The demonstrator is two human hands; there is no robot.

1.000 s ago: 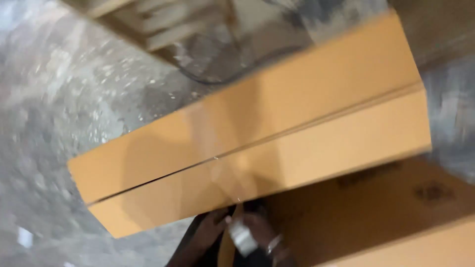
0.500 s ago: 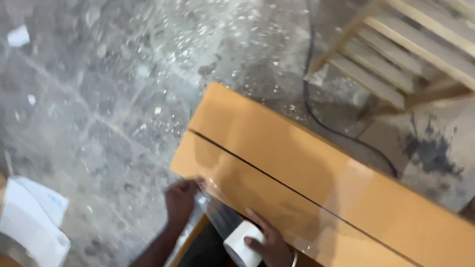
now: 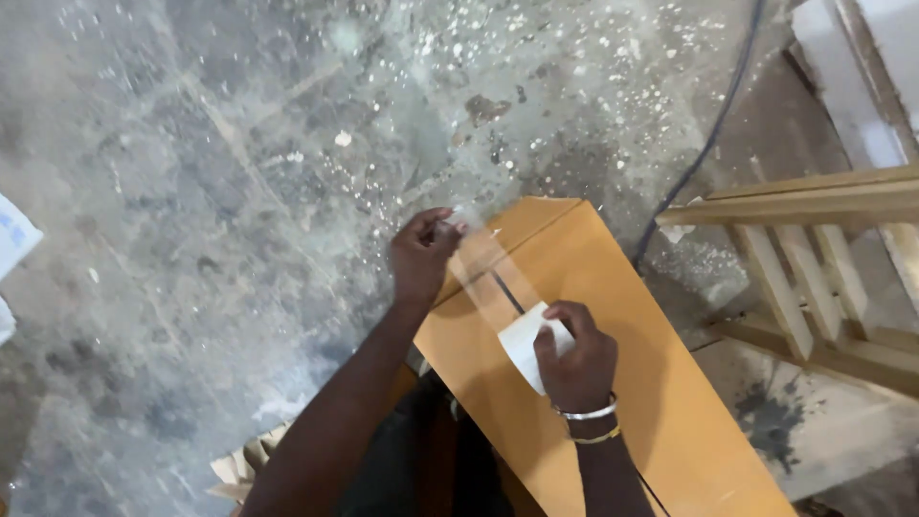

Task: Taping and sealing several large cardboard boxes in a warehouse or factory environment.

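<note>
Pinching clear tape [image 3: 476, 257] at the box [image 3: 574, 383] end, the left hand [image 3: 421, 254] held it taut; the right hand [image 3: 574, 359] gripped the white roll [image 3: 526, 340] on the box seam.

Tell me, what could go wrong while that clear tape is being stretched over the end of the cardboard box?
The clear tape is held taut in the air between the left hand and the roll in the right hand, so it might twist or stick to itself. It could also land off the seam of the cardboard box, leaving the flaps poorly closed. The black cable lying close by on the floor might catch a foot.
</note>
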